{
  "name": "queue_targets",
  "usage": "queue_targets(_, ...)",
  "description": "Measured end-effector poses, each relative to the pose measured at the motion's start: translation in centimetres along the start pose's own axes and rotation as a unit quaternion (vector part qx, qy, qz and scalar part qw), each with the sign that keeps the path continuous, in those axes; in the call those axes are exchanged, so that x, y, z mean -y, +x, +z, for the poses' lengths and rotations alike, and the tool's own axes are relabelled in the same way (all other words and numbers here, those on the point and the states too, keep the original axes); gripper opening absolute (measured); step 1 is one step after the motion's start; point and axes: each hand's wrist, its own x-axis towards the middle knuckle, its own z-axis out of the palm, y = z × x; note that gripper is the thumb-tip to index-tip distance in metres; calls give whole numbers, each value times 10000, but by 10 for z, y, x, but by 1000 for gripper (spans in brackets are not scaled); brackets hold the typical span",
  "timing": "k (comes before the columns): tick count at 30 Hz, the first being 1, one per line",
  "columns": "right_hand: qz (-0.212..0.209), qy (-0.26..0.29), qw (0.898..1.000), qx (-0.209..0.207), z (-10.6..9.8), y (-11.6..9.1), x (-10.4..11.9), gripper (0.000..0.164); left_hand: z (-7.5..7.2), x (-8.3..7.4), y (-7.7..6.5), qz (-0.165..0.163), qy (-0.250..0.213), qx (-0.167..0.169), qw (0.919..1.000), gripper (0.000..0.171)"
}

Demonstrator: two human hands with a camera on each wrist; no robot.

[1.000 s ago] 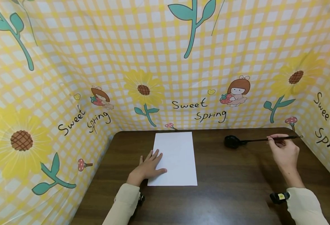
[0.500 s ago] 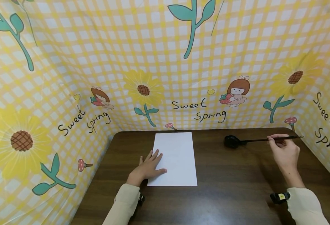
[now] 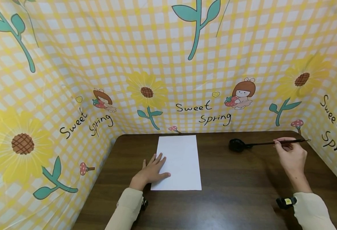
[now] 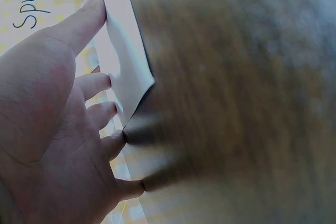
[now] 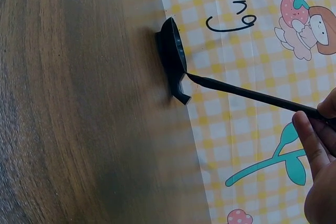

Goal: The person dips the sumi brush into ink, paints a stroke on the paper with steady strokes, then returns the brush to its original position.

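A white sheet of paper (image 3: 181, 159) lies on the brown table. My left hand (image 3: 148, 174) rests across its left edge with fingers spread; in the left wrist view this hand (image 4: 68, 108) has its fingertips along the paper's (image 4: 128, 66) edge. At the right, my right hand (image 3: 292, 156) pinches the dark handle of a calligraphy brush (image 3: 261, 143) between thumb and fingers. The brush (image 5: 241, 93) slants down in the right wrist view, its tip at the rim of a small black ink dish (image 5: 170, 48) on the table. That dish (image 3: 236, 144) has a short projecting piece.
The brown wooden table (image 3: 228, 207) ends at a back edge just beyond the paper and dish. Yellow checked cloth (image 3: 197, 80) with printed flowers hangs round the back and both sides. A small black device (image 3: 285, 202) sits at the right wrist.
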Motion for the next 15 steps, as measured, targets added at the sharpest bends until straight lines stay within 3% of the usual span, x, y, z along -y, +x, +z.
queue_targets(15,-75,29,10000,-23,-3,1,6,13,-6,-10,-3,-225,345,108,9991,89)
